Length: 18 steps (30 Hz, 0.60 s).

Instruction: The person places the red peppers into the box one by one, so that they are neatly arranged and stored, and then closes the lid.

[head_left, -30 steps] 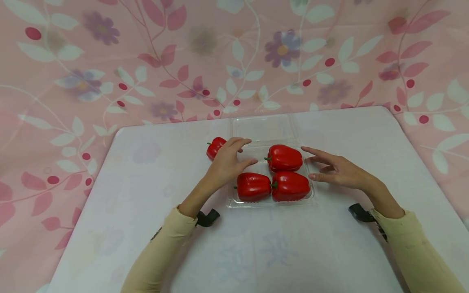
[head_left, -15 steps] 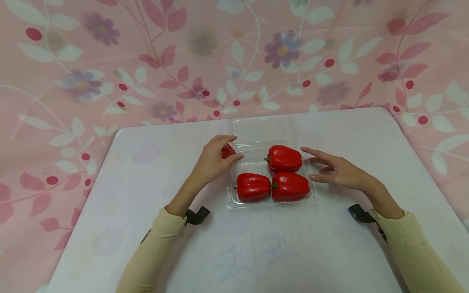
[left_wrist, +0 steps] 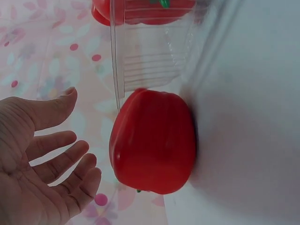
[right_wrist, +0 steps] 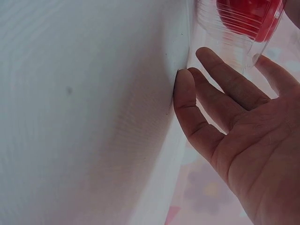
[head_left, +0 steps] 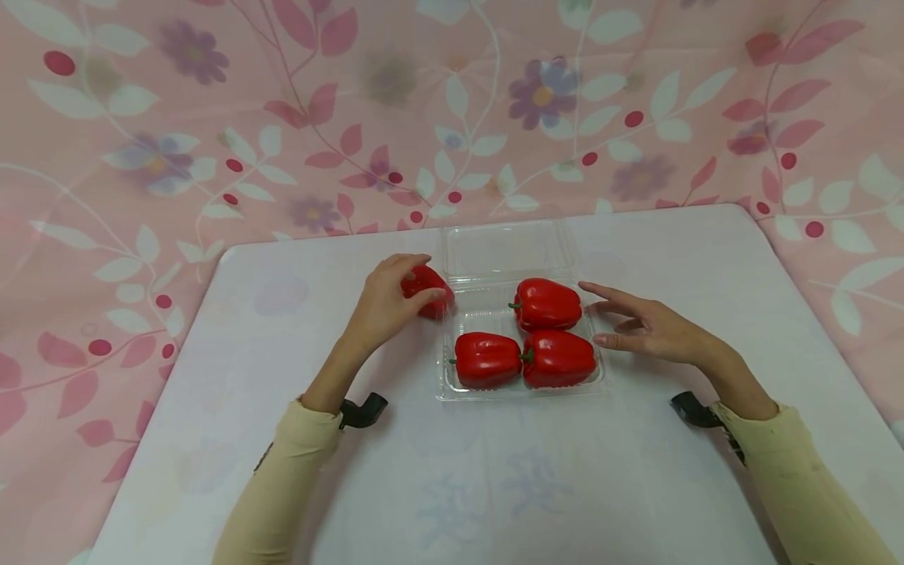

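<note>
Three red bell peppers lie in a clear plastic clamshell box (head_left: 487, 298): one at the back right (head_left: 549, 304), one at the front right, one at the front left (head_left: 487, 361). Another red bell pepper (left_wrist: 154, 140) lies on the table just outside the box's left wall. Beside it is my left hand (head_left: 386, 302), fingers loosely bent; a gap shows between hand and pepper in the left wrist view. My right hand (head_left: 653, 329) stands at the box's right side with spread, relaxed fingers. In the right wrist view its little finger reaches the table surface, and no object is held.
The box's open lid (head_left: 508, 249) lies flat towards the back of the white table (head_left: 282, 353). A pink flowered cloth (head_left: 452, 118) hangs behind the table's far edge. Black wrist-worn mounts (head_left: 363, 410) stick out below both hands.
My left hand has moved left, from over the box's back-left corner to beside the loose pepper, uncovering more of it. That pepper now sits nearer the box. My right hand stays put.
</note>
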Each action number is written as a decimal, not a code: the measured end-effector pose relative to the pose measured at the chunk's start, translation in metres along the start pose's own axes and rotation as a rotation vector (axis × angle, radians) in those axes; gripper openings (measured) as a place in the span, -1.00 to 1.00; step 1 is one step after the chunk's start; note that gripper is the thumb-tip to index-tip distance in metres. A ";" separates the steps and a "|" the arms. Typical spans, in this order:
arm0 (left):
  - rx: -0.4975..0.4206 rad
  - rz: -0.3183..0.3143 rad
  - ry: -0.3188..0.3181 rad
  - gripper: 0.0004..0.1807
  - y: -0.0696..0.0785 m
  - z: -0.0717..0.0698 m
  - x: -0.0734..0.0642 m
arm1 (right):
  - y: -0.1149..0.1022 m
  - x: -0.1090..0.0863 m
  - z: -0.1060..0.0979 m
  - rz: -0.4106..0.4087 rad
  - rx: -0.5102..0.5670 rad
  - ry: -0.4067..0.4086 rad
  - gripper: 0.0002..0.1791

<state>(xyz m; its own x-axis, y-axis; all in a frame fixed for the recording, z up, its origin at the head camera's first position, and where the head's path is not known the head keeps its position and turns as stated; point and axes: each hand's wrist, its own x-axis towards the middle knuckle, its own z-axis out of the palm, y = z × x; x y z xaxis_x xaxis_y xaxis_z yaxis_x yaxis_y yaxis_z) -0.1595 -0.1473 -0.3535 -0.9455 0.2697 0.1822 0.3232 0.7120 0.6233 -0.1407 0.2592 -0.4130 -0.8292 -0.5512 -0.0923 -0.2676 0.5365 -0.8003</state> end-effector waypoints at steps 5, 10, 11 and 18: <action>-0.004 -0.012 0.002 -0.41 -0.007 -0.004 0.001 | 0.000 0.001 0.000 0.005 0.002 0.013 -0.09; 0.013 -0.031 -0.002 -0.40 -0.013 -0.006 0.001 | 0.000 0.001 0.000 0.000 -0.001 0.016 -0.09; 0.012 -0.035 -0.004 -0.40 -0.014 -0.007 0.001 | 0.000 0.001 0.000 -0.002 -0.001 0.016 -0.09; 0.003 -0.048 -0.014 -0.40 -0.021 -0.006 0.003 | 0.000 0.000 0.000 -0.002 0.006 0.012 -0.09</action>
<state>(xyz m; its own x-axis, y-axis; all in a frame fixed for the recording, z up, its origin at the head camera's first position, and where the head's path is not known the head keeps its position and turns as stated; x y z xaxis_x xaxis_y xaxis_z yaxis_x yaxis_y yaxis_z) -0.1689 -0.1655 -0.3617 -0.9592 0.2445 0.1419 0.2781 0.7260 0.6289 -0.1409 0.2590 -0.4129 -0.8345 -0.5445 -0.0837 -0.2664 0.5318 -0.8039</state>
